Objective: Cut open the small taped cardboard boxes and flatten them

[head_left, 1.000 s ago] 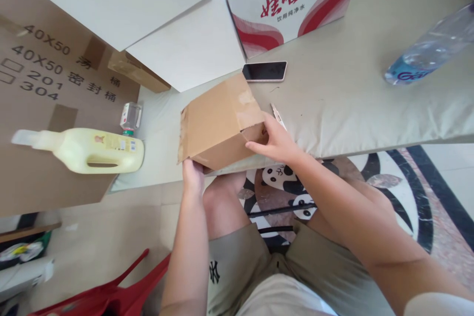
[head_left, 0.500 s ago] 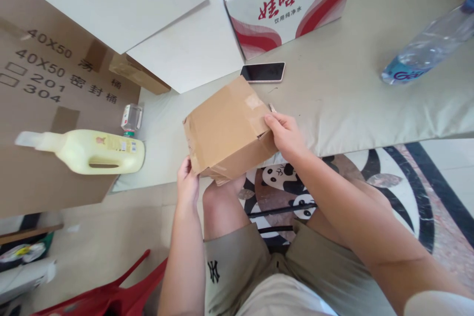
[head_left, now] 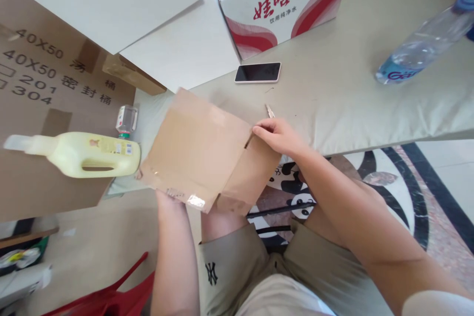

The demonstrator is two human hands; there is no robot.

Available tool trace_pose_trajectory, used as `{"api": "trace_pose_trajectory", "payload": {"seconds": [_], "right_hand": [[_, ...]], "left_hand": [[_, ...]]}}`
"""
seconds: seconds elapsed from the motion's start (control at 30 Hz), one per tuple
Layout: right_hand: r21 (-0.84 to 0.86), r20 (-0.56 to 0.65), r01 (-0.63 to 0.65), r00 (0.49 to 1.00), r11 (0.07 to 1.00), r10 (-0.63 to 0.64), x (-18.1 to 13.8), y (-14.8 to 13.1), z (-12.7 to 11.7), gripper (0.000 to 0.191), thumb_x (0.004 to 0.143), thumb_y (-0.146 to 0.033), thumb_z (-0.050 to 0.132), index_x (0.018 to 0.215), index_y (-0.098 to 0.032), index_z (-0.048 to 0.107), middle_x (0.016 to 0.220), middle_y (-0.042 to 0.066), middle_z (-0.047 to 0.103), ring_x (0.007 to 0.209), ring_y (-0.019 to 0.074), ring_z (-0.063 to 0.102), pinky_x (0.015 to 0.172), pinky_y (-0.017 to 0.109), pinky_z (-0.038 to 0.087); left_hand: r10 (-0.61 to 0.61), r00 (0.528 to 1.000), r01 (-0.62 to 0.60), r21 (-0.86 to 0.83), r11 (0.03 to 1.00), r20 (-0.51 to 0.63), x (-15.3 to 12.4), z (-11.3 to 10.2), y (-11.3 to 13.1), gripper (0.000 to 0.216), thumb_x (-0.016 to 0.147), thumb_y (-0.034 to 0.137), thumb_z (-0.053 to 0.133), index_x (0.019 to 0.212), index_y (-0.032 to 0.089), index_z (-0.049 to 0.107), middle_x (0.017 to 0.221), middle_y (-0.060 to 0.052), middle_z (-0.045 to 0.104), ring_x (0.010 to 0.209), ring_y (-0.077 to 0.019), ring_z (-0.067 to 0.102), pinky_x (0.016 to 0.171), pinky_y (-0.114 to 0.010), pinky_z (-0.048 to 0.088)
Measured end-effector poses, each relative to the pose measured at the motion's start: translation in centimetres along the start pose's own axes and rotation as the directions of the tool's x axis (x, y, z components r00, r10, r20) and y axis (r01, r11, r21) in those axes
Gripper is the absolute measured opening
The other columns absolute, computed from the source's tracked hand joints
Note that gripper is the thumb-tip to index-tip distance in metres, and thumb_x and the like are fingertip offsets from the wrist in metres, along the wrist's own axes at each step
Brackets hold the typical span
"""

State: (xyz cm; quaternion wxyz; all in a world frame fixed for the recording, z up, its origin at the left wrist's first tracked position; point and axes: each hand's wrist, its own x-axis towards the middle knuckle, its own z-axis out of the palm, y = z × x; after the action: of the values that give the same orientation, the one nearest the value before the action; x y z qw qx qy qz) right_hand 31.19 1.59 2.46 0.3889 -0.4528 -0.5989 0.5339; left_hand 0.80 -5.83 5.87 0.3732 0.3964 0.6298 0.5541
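Note:
A small brown cardboard box [head_left: 200, 153] is held over my lap at the front edge of the cushioned table [head_left: 351, 94], its broad side and one flap turned toward me. My right hand [head_left: 278, 134] pinches the box's upper right corner, fingers closed on the cardboard. My left hand [head_left: 168, 199] is under the box's lower left edge and mostly hidden by it; only the wrist and heel of the hand show. A strip of clear tape shines on the box's lower edge.
A phone [head_left: 258, 72] lies face up behind the box, with a small thin tool [head_left: 269, 110] near it. A red-and-white water carton [head_left: 281, 0] stands at the back. A water bottle [head_left: 418, 49] lies at right. A yellow detergent jug [head_left: 83, 154] and small bottle [head_left: 126, 119] lie at left.
The box has been turned and tilted toward me, now showing a wide face and an open flap. My right hand slid to the upper corner; my left hand went under the box.

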Motion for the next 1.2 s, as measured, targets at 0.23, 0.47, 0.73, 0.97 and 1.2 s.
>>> {"api": "trace_pose_trajectory", "payload": {"seconds": [0.23,0.47,0.73,0.97,1.2], "right_hand": [[0.323,-0.125,-0.044,0.988,0.946,0.088,0.8,0.9,0.4,0.051,0.078,-0.051,0.072,0.119,-0.023,0.061,0.109,0.007,0.068,0.077,0.0165,0.060,0.066,0.032,0.051],[0.572,-0.174,-0.108,0.953,0.813,0.249,1.7,0.3,0.5,0.048,0.066,-0.062,0.080,0.084,-0.021,0.062,0.077,0.002,0.065,0.069,0.0148,0.057,0.056,0.026,0.044],[0.425,-0.145,-0.155,0.961,0.892,0.236,1.1,0.7,0.8,0.054,0.068,-0.069,0.079,0.067,-0.022,0.054,0.052,-0.005,0.047,0.046,0.0075,0.038,0.044,0.025,0.029],[0.393,-0.107,-0.311,0.919,0.866,0.378,-0.4,0.2,1.5,0.054,0.056,-0.062,0.088,0.073,-0.020,0.060,0.053,-0.005,0.056,0.035,0.0042,0.038,0.033,0.021,0.027],[0.211,-0.690,0.042,0.714,0.977,0.118,-3.5,-5.9,-5.1,0.036,0.060,-0.041,0.088,0.078,-0.025,0.062,0.064,-0.005,0.061,0.036,0.0050,0.041,0.027,0.020,0.030]], "left_hand": [[-0.073,0.991,0.028,-0.361,0.932,-0.112,-0.2,-0.9,-0.1,0.036,0.089,0.063,0.064,0.108,0.035,0.075,0.128,0.009,0.075,0.144,-0.0225,0.052,0.103,-0.035,0.057],[0.073,0.986,-0.140,-0.503,0.853,-0.150,4.7,3.7,1.6,0.048,0.092,0.065,0.056,0.112,0.026,0.074,0.135,-0.004,0.073,0.148,-0.0249,0.049,0.116,-0.035,0.048],[-0.234,0.970,0.146,-0.611,0.778,-0.067,7.8,4.6,-1.9,0.029,0.093,0.031,0.062,0.117,0.018,0.071,0.126,-0.011,0.075,0.139,-0.0263,0.059,0.121,-0.043,0.044],[-0.352,0.931,0.302,-0.746,0.594,0.097,6.8,6.6,-3.9,0.032,0.088,0.042,0.062,0.108,0.019,0.072,0.114,-0.011,0.077,0.117,-0.0274,0.071,0.106,-0.042,0.055],[-0.339,0.911,0.368,-0.835,0.409,0.236,5.7,7.2,-2.4,0.044,0.089,0.059,0.044,0.092,0.022,0.068,0.090,-0.007,0.074,0.079,-0.0205,0.073,0.075,-0.036,0.060]]}}
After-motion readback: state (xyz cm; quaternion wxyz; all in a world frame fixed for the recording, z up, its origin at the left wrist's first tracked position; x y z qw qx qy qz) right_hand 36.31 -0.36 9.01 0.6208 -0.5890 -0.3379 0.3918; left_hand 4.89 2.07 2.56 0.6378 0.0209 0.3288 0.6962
